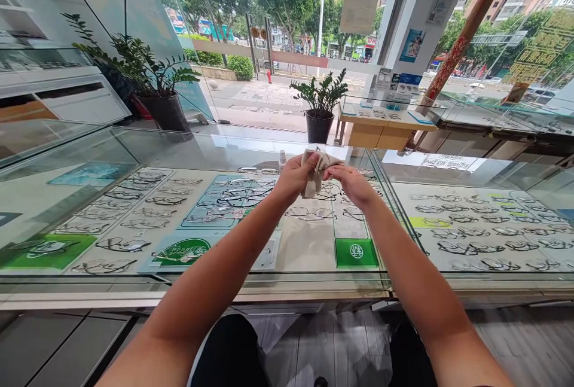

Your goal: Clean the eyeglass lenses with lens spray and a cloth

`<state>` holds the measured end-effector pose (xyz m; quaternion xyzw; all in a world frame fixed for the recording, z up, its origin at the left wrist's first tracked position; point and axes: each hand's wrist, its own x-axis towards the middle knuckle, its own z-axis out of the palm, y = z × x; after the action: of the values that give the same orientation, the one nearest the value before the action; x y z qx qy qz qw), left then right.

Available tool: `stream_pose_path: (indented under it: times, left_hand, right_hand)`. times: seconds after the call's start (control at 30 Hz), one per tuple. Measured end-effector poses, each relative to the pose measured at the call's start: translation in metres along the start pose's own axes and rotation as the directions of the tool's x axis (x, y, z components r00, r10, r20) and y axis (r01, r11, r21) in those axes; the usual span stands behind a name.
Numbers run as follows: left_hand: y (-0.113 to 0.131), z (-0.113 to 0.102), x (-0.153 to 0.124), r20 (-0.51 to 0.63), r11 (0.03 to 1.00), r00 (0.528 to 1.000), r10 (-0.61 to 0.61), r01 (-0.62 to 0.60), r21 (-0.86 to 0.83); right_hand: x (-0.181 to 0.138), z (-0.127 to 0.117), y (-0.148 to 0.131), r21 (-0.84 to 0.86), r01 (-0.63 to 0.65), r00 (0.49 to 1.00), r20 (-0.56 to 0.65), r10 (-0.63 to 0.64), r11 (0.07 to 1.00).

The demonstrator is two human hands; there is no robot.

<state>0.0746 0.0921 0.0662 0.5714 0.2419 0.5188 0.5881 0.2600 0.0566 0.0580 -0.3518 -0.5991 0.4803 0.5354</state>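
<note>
Both my arms reach out over a glass display counter (287,282). My left hand (293,176) and my right hand (352,185) are closed on a beige cloth (315,170), held up between them above the glass. The cloth is bunched; whether anything is wrapped inside it is hidden. A small clear spray bottle (282,160) stands on the glass just left of my left hand. Under the glass lie rows of eyeglass frames (233,198).
A second glass case (488,225) with more eyeglass frames adjoins on the right. Potted plants stand behind the counter at the far left (156,94) and centre (320,109). A wooden table (385,124) stands by the shop window. A green sign (356,252) lies inside the case.
</note>
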Motion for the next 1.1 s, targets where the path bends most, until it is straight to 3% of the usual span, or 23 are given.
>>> stream_pose_path:
  times: [0.2, 0.37, 0.77, 0.97, 1.1]
  left_hand:
    - [0.006, 0.0, -0.002, 0.082, 0.998, 0.996, -0.021, 0.026, -0.063]
    - [0.01, 0.0, -0.004, 0.145, 0.996, 0.989, -0.004, 0.017, -0.091]
    - [0.005, 0.006, -0.005, 0.011, 0.999, 0.999, 0.032, -0.032, -0.005]
    - [0.008, 0.004, -0.005, 0.098, 0.992, 0.995, -0.033, 0.045, -0.121]
    - [0.012, 0.002, -0.008, 0.136, 0.995, 0.99, -0.029, 0.041, -0.087]
  right_hand:
    - [-0.003, 0.003, -0.007, 0.083, -0.053, 0.999, -0.006, 0.054, 0.995]
    - [-0.004, 0.005, -0.008, 0.064, -0.018, 0.999, -0.026, 0.02, 0.998]
    - [-0.006, 0.01, -0.011, -0.078, 0.014, 0.999, 0.053, -0.01, 0.997]
    - [-0.005, 0.007, -0.012, -0.028, 0.016, 1.0, -0.022, -0.017, 0.999]
    - [-0.005, 0.005, -0.008, -0.023, 0.013, 0.999, -0.047, -0.015, 1.0]
